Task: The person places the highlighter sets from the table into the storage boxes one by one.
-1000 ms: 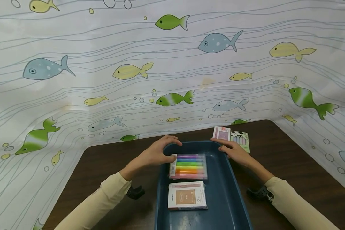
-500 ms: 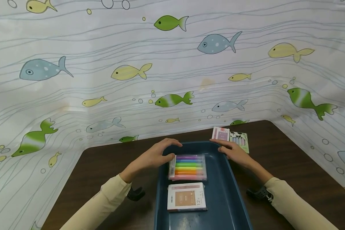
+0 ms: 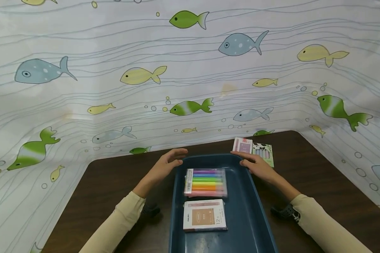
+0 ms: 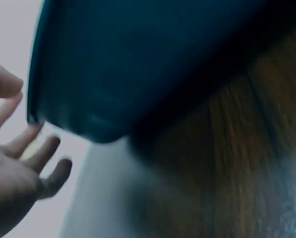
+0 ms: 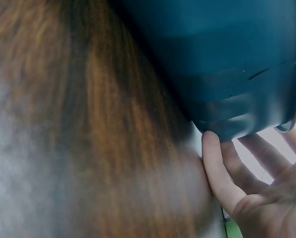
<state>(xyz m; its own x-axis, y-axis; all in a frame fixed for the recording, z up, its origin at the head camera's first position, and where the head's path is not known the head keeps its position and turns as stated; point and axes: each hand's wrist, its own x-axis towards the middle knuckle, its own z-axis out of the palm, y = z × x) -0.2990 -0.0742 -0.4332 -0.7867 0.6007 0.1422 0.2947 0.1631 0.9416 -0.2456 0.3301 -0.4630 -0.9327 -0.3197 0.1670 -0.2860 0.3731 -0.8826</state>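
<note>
In the head view, a dark blue tray [image 3: 240, 207] holds a clear pack of rainbow-coloured pens [image 3: 207, 182] and, nearer, a white box with a brown label [image 3: 204, 215]. My left hand [image 3: 166, 163] is at the tray's far left corner, thumb and fingers spread apart. The left wrist view shows this hand [image 4: 19, 168] with loosely bent fingers beside the tray's end. At the far right corner lies my right hand [image 3: 256, 166], index finger extended along the rim. In the right wrist view, its little finger [image 5: 217, 166] touches the tray's outer wall and the other fingers reach behind.
Behind the right hand, a white-and-pink box [image 3: 242, 145] and a green pack with a cow pattern [image 3: 264, 153] lie on the dark wooden table [image 3: 120, 189]. A fish-printed sheet [image 3: 190, 70] rises around the table's back and sides.
My left hand has drawn back left, from over the pen pack to the tray's outer left corner. The right hand, tray and packs keep their places; the head view shifts slightly.
</note>
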